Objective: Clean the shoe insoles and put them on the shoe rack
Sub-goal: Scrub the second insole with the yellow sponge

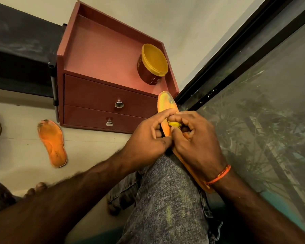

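A yellow-lidded tub (152, 65) is sitting on the red drawer chest (102, 55). Both hands are holding one orange insole (165, 106) over the knee, toe pointing away toward the chest. The left hand (148, 138) is gripping its edge; the right hand (195, 140) is pinching a yellow lump (173, 123). Another insole (52, 143) is lying on the floor.

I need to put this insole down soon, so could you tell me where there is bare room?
Free: cabinet top left of the tub; floor between the second insole and drawers. Crowded: the lap.

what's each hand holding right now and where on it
The left hand grips the orange insole at its midsection. The right hand pinches a small yellow wad against it; what the wad is cannot be told.
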